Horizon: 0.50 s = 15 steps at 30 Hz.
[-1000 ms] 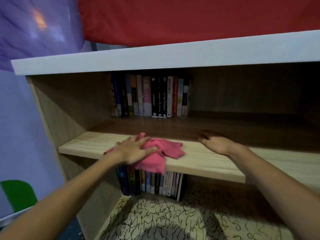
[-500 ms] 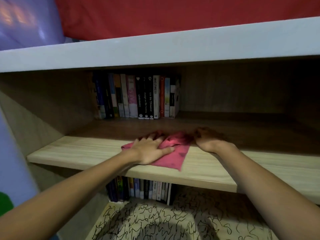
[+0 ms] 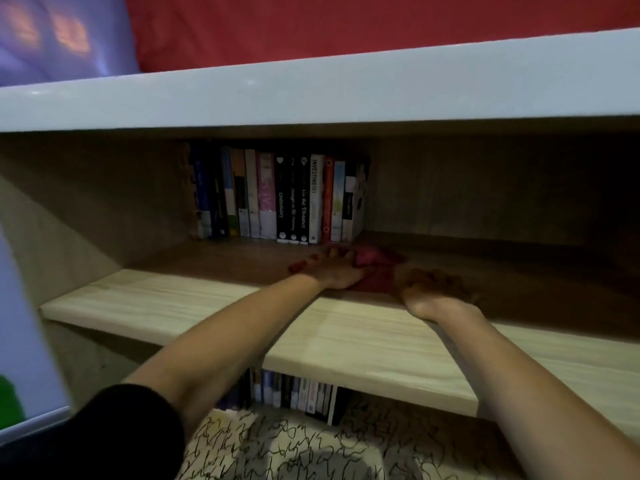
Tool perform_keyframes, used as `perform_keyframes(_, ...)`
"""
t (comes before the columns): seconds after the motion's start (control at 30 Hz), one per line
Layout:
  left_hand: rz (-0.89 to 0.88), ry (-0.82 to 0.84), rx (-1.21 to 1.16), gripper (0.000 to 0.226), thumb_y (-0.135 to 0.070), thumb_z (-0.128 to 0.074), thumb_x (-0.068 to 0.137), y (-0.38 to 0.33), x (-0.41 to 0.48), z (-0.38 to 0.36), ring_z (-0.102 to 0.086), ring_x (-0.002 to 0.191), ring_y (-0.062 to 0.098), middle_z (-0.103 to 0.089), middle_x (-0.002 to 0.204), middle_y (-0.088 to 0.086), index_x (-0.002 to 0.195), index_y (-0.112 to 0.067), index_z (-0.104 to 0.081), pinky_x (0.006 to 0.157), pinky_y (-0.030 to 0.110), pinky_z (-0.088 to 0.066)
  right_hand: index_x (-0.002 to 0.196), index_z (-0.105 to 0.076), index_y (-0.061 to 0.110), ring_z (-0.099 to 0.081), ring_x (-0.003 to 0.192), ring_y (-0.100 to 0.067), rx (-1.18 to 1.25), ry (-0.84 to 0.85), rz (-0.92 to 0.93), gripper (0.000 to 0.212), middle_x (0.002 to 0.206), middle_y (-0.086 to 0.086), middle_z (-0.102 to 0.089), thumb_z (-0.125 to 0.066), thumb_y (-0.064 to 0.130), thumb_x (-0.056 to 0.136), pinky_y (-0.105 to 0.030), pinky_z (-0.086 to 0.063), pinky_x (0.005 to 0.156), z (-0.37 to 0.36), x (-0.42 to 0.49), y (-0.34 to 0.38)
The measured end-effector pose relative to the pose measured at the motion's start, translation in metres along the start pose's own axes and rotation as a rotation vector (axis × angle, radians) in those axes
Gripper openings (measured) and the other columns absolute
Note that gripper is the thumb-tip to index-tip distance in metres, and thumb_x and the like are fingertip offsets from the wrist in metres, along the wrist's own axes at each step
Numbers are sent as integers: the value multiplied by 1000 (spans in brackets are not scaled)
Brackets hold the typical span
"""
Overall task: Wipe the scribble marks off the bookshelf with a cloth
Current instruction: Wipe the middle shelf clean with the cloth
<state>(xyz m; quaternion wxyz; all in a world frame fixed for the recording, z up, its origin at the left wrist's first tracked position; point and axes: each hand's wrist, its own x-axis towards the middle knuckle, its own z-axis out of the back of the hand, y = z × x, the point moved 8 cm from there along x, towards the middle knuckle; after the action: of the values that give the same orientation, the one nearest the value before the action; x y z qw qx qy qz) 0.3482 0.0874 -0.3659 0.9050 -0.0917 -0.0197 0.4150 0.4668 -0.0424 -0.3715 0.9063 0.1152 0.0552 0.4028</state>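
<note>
Far left: one green object (image 3: 9,398), cut off by the frame edge, against one purple wall (image 3: 20,289).
Lower left: one black sleeve (image 3: 121,431), on the left arm.
Bookshelf (image 3: 69,209): three boards counted. One white top board (image 3: 311,91), one pale wood middle shelf (image 3: 173,306), one bottom shelf (image 3: 415,459) covered in black scribble marks (image 3: 270,441).
Books: two rows. Upper row of books (image 3: 277,199) upright at the back of the middle shelf; lower row of books (image 3: 294,396) beneath it, at the back of the bottom shelf. Spines too dim for a firm count in either row.
Centre: left hand (image 3: 332,271). Rests palm down on one red cloth (image 3: 377,271), fingers straight and spread, tips just short of the upper row.
Cloth: bunched on the middle shelf, deep in shade, partly under the left hand, just in front of the rightmost books.
Right of cloth: right hand (image 3: 433,289). Lies palm down on the same shelf. Touching the cloth edge or just beside it: not resolvable. Fingers seemingly straight; spread or together unreadable in shadow.
Upper right: one red fabric (image 3: 381,26) behind the top board.
</note>
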Motion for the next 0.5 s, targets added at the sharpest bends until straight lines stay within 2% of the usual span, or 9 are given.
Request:
perform_keyframes(0.07, -132, 1, 40, 75, -71, -24, 91, 1, -20, -2, -6, 147, 28, 3, 162, -1, 153, -34, -4, 117, 47, -7, 151, -15, 35, -11, 143, -37, 3, -11, 22, 54, 158, -6, -13, -16, 47, 98, -59, -9, 113, 0, -1, -3)
perform_keyframes(0.13, -160, 19, 39, 75, -71, -27, 91, 33, -31, 1, -9, 147, 24, 1, 161, -6, 153, -35, -5, 119, 43, -9, 149, -20, 34, -13, 143, -36, -39, -4, 35, 52, 158, -6, -15, -20, 44, 99, -57, -12, 113, 0, -2, -3)
perform_keyframes(0.23, -41, 7, 35, 73, -67, -26, 92, 91, -29, 14, -11, 147, 24, -1, 161, -4, 153, -34, -3, 119, 40, -11, 143, -34, 28, -25, 138, -35, -58, -24, 39, 48, 152, -8, -28, -27, 42, 98, -56, -19, 112, 4, -7, 1)
perform_keyframes(0.33, 31, -32, 18, 72, -65, -26, 94, 115, -11, 22, -15, 146, 25, -4, 161, -2, 153, -31, -5, 118, 40, -12, 137, -43, 28, -37, 133, -29, -32, -48, 253, 44, 146, -6, -39, -30, 46, 99, -44, -30, 110, 6, -19, 29)
perform_keyframes(0.4, 2, -51, 16, 71, -64, -27, 94, 118, 2, 22, -15, 146, 24, -6, 161, 0, 153, -30, -7, 119, 41, -11, 143, -37, 29, -33, 136, -25, -2, 16, 426, 48, 150, -3, -35, -34, 49, 99, -39, -28, 112, -1, -30, 52)
perform_keyframes(0.5, 0, -60, -59, 76, -68, -32, 92, 134, 23, 25, -12, 147, 24, -7, 161, 2, 153, -29, -9, 120, 41, -9, 149, -24, 37, -15, 145, -21, 4, 120, 460, 53, 158, 6, -16, -29, 55, 99, -42, -12, 117, -9, -29, 59)
